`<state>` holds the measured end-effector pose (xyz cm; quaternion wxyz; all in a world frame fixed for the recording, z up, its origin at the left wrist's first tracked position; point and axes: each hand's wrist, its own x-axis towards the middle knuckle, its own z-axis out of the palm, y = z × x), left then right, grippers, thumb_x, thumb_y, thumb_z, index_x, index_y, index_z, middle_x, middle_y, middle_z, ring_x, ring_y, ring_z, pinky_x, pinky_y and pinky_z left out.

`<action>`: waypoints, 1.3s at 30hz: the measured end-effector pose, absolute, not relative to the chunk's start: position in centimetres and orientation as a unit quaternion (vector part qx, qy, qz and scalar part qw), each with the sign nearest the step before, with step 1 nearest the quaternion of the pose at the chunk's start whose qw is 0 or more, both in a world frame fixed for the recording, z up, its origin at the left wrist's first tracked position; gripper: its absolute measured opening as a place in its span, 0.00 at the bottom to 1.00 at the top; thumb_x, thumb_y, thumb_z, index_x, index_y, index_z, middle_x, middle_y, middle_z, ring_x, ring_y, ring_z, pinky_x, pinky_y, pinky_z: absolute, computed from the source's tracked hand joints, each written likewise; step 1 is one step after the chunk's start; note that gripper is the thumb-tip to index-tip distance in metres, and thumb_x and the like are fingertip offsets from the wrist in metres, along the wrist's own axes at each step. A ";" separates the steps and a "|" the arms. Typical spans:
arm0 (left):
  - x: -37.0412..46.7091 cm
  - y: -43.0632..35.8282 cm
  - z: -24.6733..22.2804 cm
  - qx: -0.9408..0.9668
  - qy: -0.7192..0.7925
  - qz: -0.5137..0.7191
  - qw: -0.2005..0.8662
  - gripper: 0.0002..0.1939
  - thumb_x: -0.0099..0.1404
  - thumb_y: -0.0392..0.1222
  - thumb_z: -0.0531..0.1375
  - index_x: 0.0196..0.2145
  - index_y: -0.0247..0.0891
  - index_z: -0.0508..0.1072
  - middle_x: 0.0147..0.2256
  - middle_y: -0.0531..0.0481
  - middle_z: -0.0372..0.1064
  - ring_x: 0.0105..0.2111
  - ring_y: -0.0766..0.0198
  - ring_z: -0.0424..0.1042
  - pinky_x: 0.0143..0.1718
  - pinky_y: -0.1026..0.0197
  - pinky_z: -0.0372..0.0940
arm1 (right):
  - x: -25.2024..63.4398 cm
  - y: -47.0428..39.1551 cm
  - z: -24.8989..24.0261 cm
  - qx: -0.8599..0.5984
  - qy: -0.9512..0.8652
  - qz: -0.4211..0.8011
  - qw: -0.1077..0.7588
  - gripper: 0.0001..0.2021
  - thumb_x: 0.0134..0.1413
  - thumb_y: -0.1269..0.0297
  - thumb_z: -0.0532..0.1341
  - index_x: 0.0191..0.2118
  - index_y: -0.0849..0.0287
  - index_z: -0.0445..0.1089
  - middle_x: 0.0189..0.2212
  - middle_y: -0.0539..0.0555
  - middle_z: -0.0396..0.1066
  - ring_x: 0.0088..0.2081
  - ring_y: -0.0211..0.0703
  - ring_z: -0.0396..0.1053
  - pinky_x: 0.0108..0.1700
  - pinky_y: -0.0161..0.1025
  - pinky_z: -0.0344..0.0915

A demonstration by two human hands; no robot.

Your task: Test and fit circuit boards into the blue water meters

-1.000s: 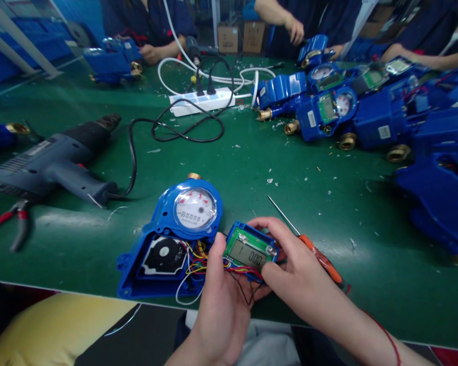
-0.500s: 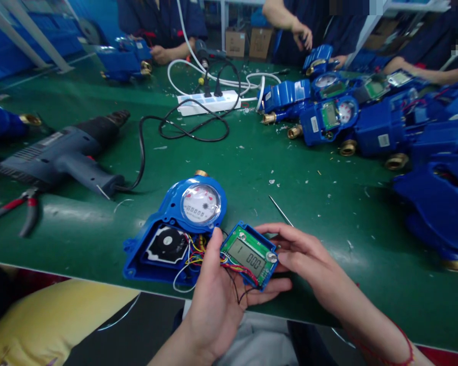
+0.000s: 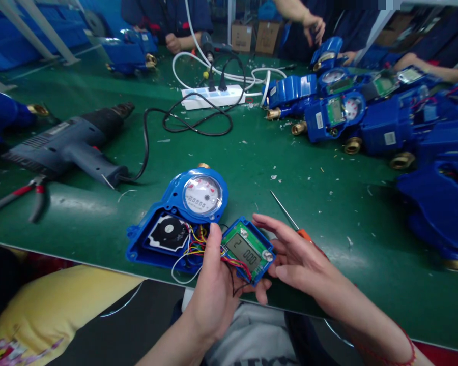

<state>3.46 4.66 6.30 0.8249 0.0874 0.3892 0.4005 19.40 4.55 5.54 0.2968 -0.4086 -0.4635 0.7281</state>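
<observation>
My left hand (image 3: 217,287) holds a display module (image 3: 248,249), a green circuit board with an LCD in a small blue housing, its thumb at the left edge and fingers beneath. The LCD reads a 2 and zeros. Colored wires (image 3: 200,249) join it to an open blue water meter (image 3: 164,198) lying to the left, with a round dial and a black disc part in its compartment. At the module's right side is my right hand (image 3: 297,249), fingers stretched and apart; whether they touch the housing is unclear. Behind this hand lies a screwdriver (image 3: 303,234), its orange handle partly hidden.
A heat gun (image 3: 72,145) and pliers (image 3: 36,190) lie on the left of the green table (image 3: 221,157). A white power strip (image 3: 213,96) with cables sits further back. Several blue meters (image 3: 381,122) crowd the right side. Co-workers' hands (image 3: 315,25) are across the table.
The LCD digit went from 1 to 2. My right hand has loosened from the module's right edge, its fingers spread. The screwdriver's orange handle now shows. The view shifted slightly.
</observation>
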 end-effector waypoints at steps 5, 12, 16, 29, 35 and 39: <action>4.0 4.5 5.9 0.067 0.410 0.446 0.793 0.30 0.71 0.56 0.44 0.37 0.31 0.78 0.28 0.43 0.78 0.30 0.59 0.76 0.31 0.62 0.69 | 17.7 4.2 5.3 -0.466 -0.486 0.670 0.312 0.28 0.57 0.68 0.55 0.62 0.53 0.51 0.45 0.55 0.63 0.31 0.36 0.67 0.34 0.37 0.66; 4.3 4.3 4.9 0.033 0.387 0.491 0.780 0.25 0.62 0.60 0.58 0.43 0.35 0.76 0.39 0.44 0.79 0.46 0.51 0.75 0.47 0.55 0.67 | 15.7 4.9 5.2 -0.524 -0.567 0.544 0.328 0.29 0.46 0.74 0.49 0.57 0.55 0.57 0.52 0.53 0.64 0.51 0.43 0.63 0.54 0.44 0.62; 4.4 4.1 4.1 0.022 0.374 0.497 0.783 0.28 0.62 0.60 0.58 0.50 0.36 0.74 0.44 0.44 0.78 0.51 0.49 0.72 0.52 0.53 0.65 | 15.0 5.1 5.1 -0.551 -0.598 0.487 0.317 0.30 0.45 0.74 0.48 0.58 0.56 0.56 0.55 0.55 0.61 0.53 0.46 0.62 0.57 0.48 0.59; 3.9 4.3 3.5 0.042 0.358 0.506 0.783 0.25 0.61 0.61 0.60 0.42 0.36 0.77 0.37 0.45 0.79 0.42 0.53 0.75 0.44 0.57 0.68 | 14.9 5.5 5.0 -0.535 -0.432 0.619 0.379 0.41 0.29 0.72 0.50 0.59 0.50 0.50 0.58 0.57 0.56 0.51 0.49 0.63 0.27 0.33 0.63; 3.3 4.3 4.1 0.072 0.355 0.475 0.802 0.29 0.64 0.63 0.54 0.32 0.32 0.77 0.27 0.44 0.77 0.29 0.61 0.74 0.32 0.65 0.67 | 17.4 5.6 5.4 -0.559 -0.458 0.510 0.466 0.29 0.38 0.73 0.55 0.52 0.54 0.58 0.50 0.57 0.64 0.43 0.43 0.69 0.35 0.36 0.68; 3.1 4.4 4.9 0.092 0.361 0.434 0.820 0.34 0.66 0.64 0.47 0.29 0.29 0.76 0.25 0.42 0.76 0.24 0.65 0.71 0.29 0.67 0.66 | 19.0 5.6 5.0 -0.601 -0.562 0.350 0.448 0.04 0.56 0.64 0.61 0.33 0.58 0.67 0.25 0.49 0.67 0.27 0.35 0.66 0.29 0.31 0.63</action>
